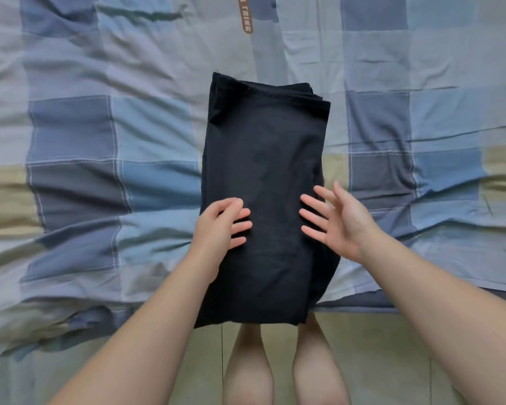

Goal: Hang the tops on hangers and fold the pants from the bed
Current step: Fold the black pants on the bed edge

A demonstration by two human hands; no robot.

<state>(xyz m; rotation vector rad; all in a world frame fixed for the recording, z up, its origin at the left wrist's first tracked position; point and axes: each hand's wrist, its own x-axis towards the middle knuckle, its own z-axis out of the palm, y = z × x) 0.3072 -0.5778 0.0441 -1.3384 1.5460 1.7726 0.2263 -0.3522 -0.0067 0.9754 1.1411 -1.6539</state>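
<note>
Black folded pants [263,159] lying lengthwise on plaid bed cover [100,141], near end hanging over bed edge. Left hand [216,226] resting on pants' left side, fingers loosely bent, pointing right, gripping nothing. Right hand [339,223] hovering at pants' right edge, palm facing left, fingers spreading wide and straight; contact with fabric unclear. Both forearms reaching forward, angling inward.
</note>
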